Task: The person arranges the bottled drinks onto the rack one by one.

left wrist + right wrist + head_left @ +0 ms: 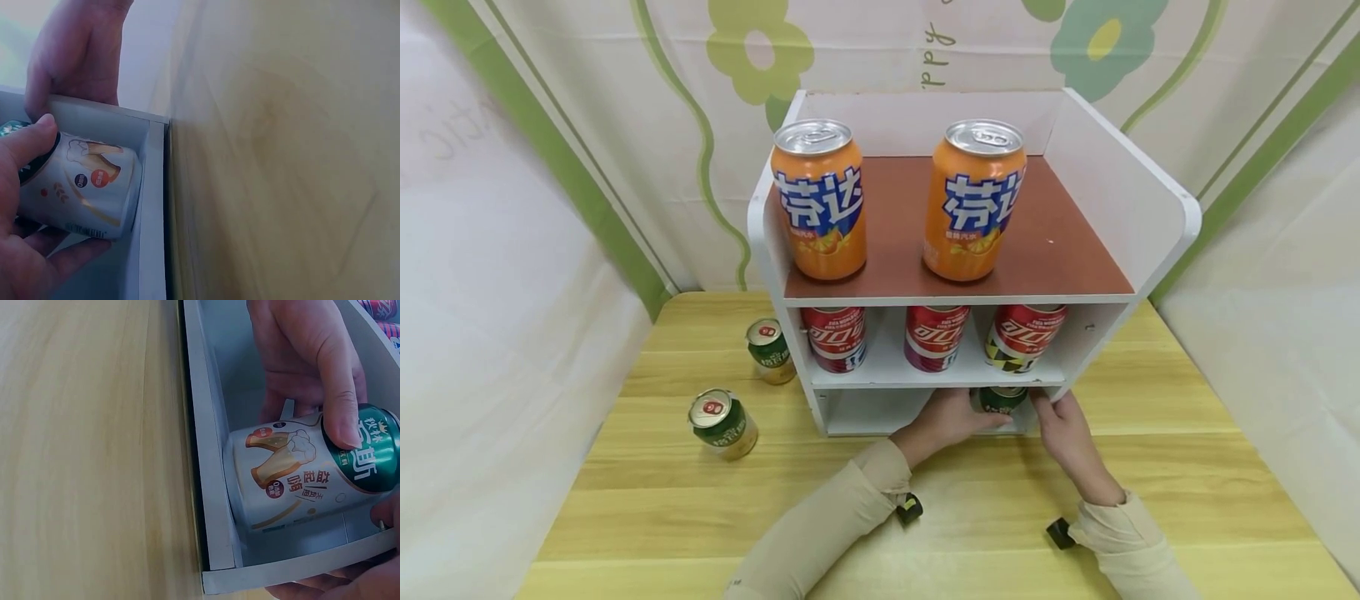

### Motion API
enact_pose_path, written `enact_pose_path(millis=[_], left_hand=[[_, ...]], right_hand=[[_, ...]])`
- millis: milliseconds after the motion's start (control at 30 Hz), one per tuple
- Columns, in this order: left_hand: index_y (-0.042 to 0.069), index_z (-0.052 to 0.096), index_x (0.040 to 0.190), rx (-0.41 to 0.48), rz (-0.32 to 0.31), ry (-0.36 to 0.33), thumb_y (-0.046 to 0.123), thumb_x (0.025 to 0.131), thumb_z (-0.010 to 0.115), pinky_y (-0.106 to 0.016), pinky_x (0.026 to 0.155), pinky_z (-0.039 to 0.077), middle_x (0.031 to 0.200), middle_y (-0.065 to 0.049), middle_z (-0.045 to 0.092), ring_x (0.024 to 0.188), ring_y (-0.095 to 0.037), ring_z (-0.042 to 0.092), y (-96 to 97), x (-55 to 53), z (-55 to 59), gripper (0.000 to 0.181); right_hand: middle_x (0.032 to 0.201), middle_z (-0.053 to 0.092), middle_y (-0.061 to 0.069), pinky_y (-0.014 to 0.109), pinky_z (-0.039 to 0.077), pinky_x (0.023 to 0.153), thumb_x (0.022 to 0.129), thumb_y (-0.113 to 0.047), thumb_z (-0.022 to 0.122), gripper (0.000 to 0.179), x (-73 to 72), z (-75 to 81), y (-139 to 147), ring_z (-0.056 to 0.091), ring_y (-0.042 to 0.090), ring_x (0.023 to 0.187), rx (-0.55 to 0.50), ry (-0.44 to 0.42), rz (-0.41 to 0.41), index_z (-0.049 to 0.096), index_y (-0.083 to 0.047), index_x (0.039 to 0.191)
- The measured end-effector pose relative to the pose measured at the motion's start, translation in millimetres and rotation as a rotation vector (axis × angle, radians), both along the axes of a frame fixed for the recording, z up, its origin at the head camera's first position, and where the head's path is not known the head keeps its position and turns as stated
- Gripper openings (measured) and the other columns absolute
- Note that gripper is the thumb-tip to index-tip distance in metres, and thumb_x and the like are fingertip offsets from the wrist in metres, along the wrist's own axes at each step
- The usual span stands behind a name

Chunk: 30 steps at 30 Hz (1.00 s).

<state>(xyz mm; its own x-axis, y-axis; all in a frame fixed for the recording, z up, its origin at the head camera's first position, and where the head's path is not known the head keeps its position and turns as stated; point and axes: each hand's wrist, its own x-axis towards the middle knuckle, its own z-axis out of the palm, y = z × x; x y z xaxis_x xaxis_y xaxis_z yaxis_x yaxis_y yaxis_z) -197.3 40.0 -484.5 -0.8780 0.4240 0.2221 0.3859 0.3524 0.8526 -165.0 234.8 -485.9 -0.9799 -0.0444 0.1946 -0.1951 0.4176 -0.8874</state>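
My left hand [950, 418] grips a green and white drink can [284, 472] at the right end of the rack's bottom shelf. The can stands upright there, its base at the shelf's front lip; in the left wrist view its printed side [94, 181] shows between thumb and fingers. At the lower right of the white rack [1093, 337], my right hand [1066, 429] holds the side panel, fingers outside and thumb tip inside, close to the can. Two more green cans, a front one [724, 425] and a rear one [771, 351], stand on the table left of the rack.
Two orange soda cans, left [823, 208] and right [973, 208], stand on the brown top shelf [895, 225]. Red cans on the middle shelf are a left [837, 337], a middle [937, 337] and a right one [1026, 337]. Wooden table [985, 533] lies in front.
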Motion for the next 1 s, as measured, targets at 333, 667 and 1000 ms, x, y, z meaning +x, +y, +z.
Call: enact_pose_path(millis=[333,667,1000], left_hand=[[0.009,0.028,0.157,0.010,0.014,0.043,0.023,0.079,0.090,-0.026,0.115,0.037,0.155,-0.009,0.041,0.141,-0.017,0.041,3.7,-2.2,-1.6,0.101],[0.009,0.028,0.157,0.025,-0.013,0.090,0.022,0.080,0.089,-0.025,0.116,0.036,0.155,-0.009,0.041,0.142,-0.017,0.040,4.1,-3.3,-4.7,0.099],[0.010,0.026,0.157,0.026,-0.024,0.138,0.023,0.081,0.089,-0.026,0.116,0.036,0.155,-0.010,0.041,0.142,-0.018,0.041,3.7,-2.6,-7.6,0.099]], right_hand=[[0.156,0.037,0.025,0.064,0.031,0.114,0.112,-0.023,0.036,0.052,-1.3,-2.0,0.8,0.034,0.040,0.143,0.002,0.011,-0.001,0.028,0.003,0.156],[0.156,0.037,0.025,0.066,0.030,0.114,0.112,-0.024,0.036,0.052,-2.1,-3.8,-0.2,0.033,0.040,0.143,0.000,0.015,-0.010,0.028,0.003,0.157],[0.154,0.040,0.023,0.033,0.037,0.115,0.112,-0.025,0.035,0.051,-1.6,-3.5,0.7,0.037,0.037,0.142,0.023,0.017,-0.008,0.031,0.002,0.155]])
